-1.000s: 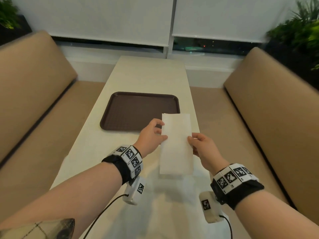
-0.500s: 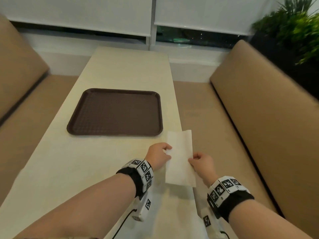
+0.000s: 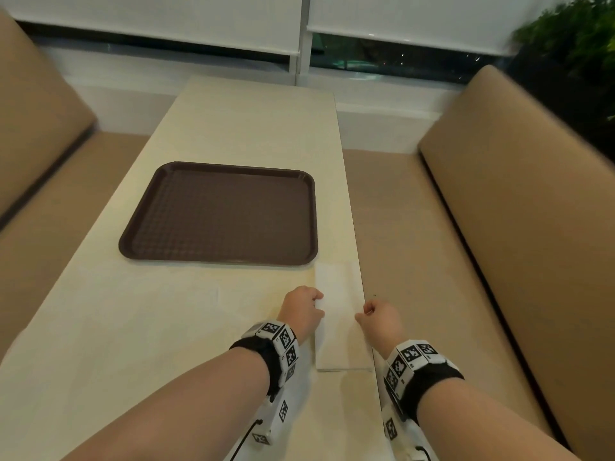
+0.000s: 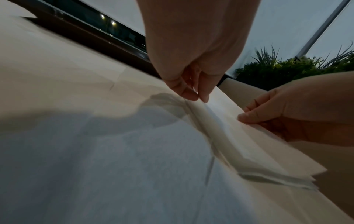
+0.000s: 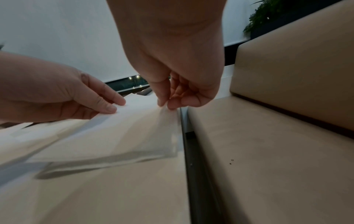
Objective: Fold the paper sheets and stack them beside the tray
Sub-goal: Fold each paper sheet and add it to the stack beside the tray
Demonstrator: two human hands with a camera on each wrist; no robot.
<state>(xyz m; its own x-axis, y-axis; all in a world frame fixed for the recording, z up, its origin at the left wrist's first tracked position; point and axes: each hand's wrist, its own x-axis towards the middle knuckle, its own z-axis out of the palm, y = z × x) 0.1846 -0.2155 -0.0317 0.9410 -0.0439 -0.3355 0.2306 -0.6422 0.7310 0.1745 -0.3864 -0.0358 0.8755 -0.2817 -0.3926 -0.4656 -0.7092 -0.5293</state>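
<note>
Near the tray [image 3: 219,212], left hand [image 3: 301,311] and right hand [image 3: 377,319] pinched one folded paper [image 3: 339,331] above the table [image 3: 133,327]; stacking seemed unfinished.

The folded paper [image 3: 339,314] between my fingers is plain white, greyer where shadow falls on its edges. The tray [image 3: 219,214] is dark brown with a fine waffle-grid texture. The table [image 3: 239,128] is pale cream. Both my wristbands [image 3: 419,371] are black, topped with white blocks printed in black-and-white square markers. The benches [image 3: 519,181] are tan; the plant [image 3: 579,38] is green.
</note>
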